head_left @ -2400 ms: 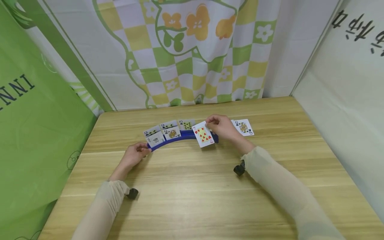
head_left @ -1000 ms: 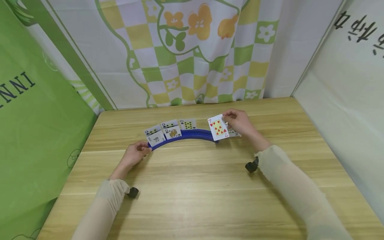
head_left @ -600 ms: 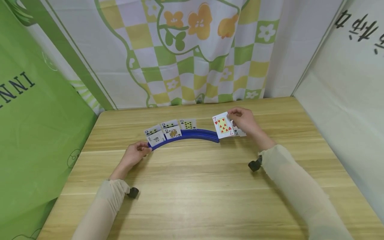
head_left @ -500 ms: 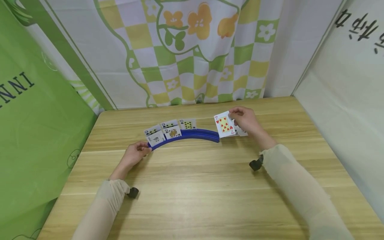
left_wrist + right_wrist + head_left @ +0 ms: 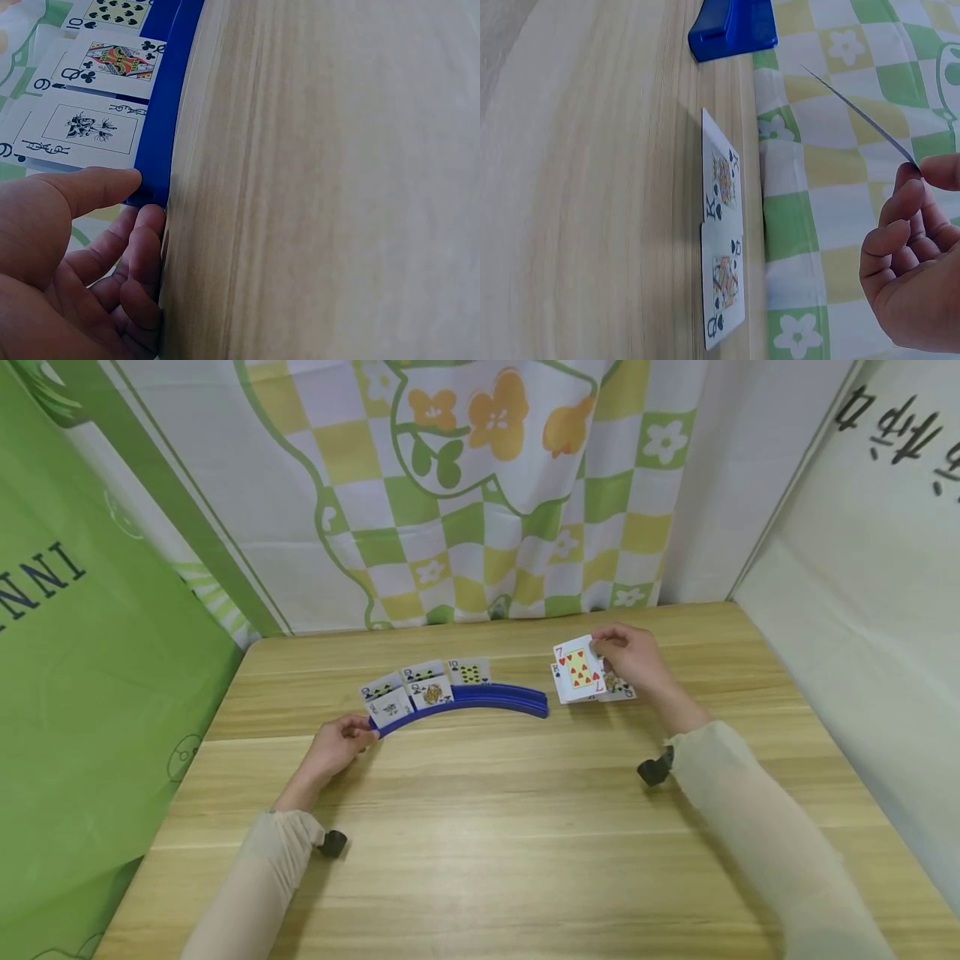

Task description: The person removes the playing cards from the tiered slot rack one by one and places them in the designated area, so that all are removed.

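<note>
My right hand [image 5: 633, 656] pinches the seven of hearts playing card [image 5: 579, 667] by its edge, between thumb and fingers. In the right wrist view that card is seen edge-on, raised above the king of spades [image 5: 722, 180] and the queen of spades [image 5: 724, 292], which lie overlapping on the table. My left hand [image 5: 339, 745] grips the left end of a curved blue card holder [image 5: 498, 695], thumb on top. In the holder's front row stand a joker [image 5: 86, 129] and a queen of clubs [image 5: 116, 61]. Behind are two black nines, partly hidden, and the ten of spades [image 5: 470, 672].
The wooden table [image 5: 480, 827] carries the holder and cards near its far edge. A checkered curtain [image 5: 480, 543] hangs behind it. A green cloth [image 5: 82, 652] stands on the left and a white panel [image 5: 862, 610] with black writing on the right.
My right hand has carried the seven of hearts rightward, from in front of the holder's right end to over the two loose cards. My left hand has stayed on the holder.
</note>
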A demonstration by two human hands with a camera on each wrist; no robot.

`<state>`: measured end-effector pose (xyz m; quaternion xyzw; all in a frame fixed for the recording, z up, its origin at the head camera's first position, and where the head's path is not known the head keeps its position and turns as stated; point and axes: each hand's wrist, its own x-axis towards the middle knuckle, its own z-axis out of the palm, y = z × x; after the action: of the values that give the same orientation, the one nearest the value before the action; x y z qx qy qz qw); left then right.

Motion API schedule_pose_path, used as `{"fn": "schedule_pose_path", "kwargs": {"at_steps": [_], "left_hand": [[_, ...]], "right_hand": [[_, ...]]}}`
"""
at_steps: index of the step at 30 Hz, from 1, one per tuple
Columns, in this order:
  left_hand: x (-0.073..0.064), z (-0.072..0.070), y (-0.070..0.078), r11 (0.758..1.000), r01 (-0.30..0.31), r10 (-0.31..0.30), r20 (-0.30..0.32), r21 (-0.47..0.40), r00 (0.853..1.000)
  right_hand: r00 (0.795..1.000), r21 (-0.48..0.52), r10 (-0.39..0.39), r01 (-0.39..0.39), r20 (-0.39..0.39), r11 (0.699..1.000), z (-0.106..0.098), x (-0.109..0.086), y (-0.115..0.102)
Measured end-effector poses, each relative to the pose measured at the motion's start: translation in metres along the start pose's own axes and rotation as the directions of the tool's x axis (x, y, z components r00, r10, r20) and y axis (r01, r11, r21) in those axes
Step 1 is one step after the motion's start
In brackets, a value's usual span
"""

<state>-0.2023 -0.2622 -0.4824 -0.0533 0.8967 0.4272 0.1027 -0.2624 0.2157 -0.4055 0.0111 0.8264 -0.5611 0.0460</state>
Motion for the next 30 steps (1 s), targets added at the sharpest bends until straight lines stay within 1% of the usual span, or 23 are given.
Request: {"fn": "schedule_pose_path", "kwargs": {"at_steps": [2, 5, 9, 12, 15, 21, 25, 30], "left_hand": [[0.000, 0.000, -0.001, 1.000, 0.007, -0.007, 0.004, 0.007, 1.000], [-0.001, 0.001, -0.002, 1.000, 0.013, -0.013, 0.009, 0.004, 1.000], [-0.001, 0.002, -0.002, 1.000, 0.008, -0.008, 0.012, -0.005, 1.000], [-0.001, 0.002, -0.002, 1.000, 0.012, -0.012, 0.012, -0.007, 1.000], [0.000, 0.002, -0.001, 1.000, 0.010, -0.010, 0.007, -0.001, 1.000], [0.001, 0.002, 0.001, 1.000, -0.014, 0.014, -0.002, 0.003, 1.000], [0.001, 0.002, 0.000, 1.000, -0.011, 0.011, -0.005, 0.012, 1.000], [0.001, 0.001, -0.001, 1.000, -0.010, 0.010, -0.008, 0.013, 1.000]], "right_hand": [[1.000, -0.006, 0.007, -0.007, -0.001, 1.000, -0.002, -0.001, 0.001], [1.000, -0.043, 0.011, -0.011, -0.008, 0.999, -0.006, -0.001, 0.003], [0.999, -0.095, 0.014, -0.017, -0.032, 0.995, -0.013, 0.002, 0.007], [0.999, -0.114, 0.016, -0.022, -0.048, 0.993, -0.018, 0.004, 0.009], [0.998, -0.106, 0.025, -0.031, -0.059, 0.994, -0.022, 0.004, 0.012], [0.995, -0.097, 0.054, -0.062, -0.081, 0.993, -0.029, 0.006, 0.017], [0.994, -0.106, 0.069, -0.078, -0.089, 0.991, -0.033, 0.009, 0.022], [0.993, -0.112, 0.065, -0.076, -0.095, 0.991, -0.037, 0.012, 0.027]]}}
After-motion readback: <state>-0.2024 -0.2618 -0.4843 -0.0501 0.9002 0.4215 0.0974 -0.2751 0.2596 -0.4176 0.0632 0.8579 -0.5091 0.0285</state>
